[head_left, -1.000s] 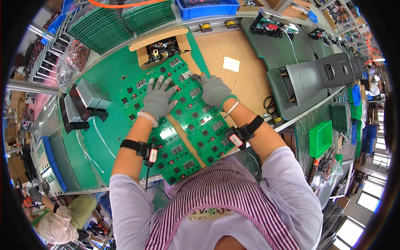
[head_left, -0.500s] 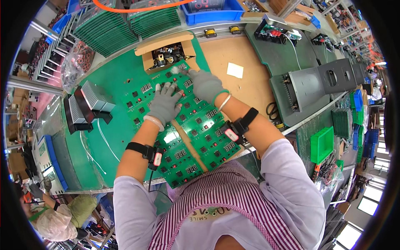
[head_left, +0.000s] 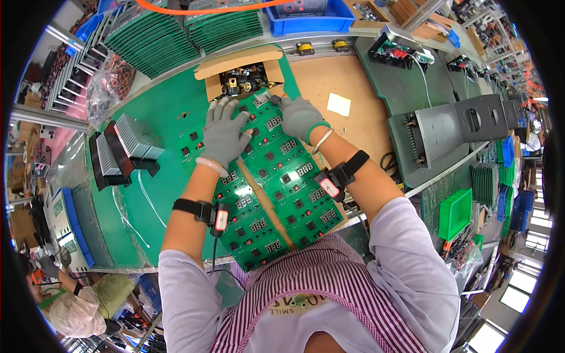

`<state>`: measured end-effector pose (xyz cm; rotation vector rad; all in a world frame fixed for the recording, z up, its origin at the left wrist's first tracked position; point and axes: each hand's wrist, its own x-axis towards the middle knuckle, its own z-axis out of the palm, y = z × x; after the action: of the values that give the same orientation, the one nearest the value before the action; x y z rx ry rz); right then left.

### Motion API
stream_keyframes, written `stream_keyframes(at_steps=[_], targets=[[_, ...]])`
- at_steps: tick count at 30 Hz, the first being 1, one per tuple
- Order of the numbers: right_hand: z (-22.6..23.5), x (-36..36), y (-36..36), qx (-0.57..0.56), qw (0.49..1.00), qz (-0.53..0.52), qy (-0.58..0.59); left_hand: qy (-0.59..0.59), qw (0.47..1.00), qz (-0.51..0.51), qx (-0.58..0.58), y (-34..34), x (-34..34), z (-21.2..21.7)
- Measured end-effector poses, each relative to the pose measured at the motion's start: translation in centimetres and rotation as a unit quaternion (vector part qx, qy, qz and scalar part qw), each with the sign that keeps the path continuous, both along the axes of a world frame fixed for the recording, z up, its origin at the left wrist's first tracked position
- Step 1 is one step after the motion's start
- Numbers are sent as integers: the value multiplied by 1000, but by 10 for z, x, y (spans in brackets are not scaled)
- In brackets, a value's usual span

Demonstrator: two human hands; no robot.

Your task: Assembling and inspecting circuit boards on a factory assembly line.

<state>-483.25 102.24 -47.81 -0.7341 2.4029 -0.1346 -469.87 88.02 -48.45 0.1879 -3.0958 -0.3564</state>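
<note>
Resting spread open, the gloved left hand [head_left: 225, 136] lies on the printed circuit boards [head_left: 279, 179], grasping nothing. The gloved right hand [head_left: 299, 117] is curled around a small dark tool [head_left: 275, 100], exact type unclear, at their far end. The boards lie on the green bench [head_left: 159, 103], beside an open cardboard box [head_left: 238, 63].

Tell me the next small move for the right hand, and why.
Probably a short, light stroke of the small brush-like tool across the display at the far end of the circuit boards: the right hand holds it with its tip at that display, while the left hand lies spread on the boards, seemingly steadying them.
</note>
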Motion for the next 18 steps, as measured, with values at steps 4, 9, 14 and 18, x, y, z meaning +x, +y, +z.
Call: stream_keyframes(at_steps=[4, 9, 14, 18], targets=[[2, 5, -1, 0, 1000, 17, 21, -53, 998, -15, -22, -10, -4, -23], [14, 14, 0, -22, 995, 26, 93, -65, 998, -17, -13, -11, -6, -36], [47, 53, 2, -88, 980, 176, -10, -92, 995, -44, -13, -15, -15, -33], [67, 69, 9, -228, 958, 156, 75, -35, 999, -26, -13, -18, -7, -30]])
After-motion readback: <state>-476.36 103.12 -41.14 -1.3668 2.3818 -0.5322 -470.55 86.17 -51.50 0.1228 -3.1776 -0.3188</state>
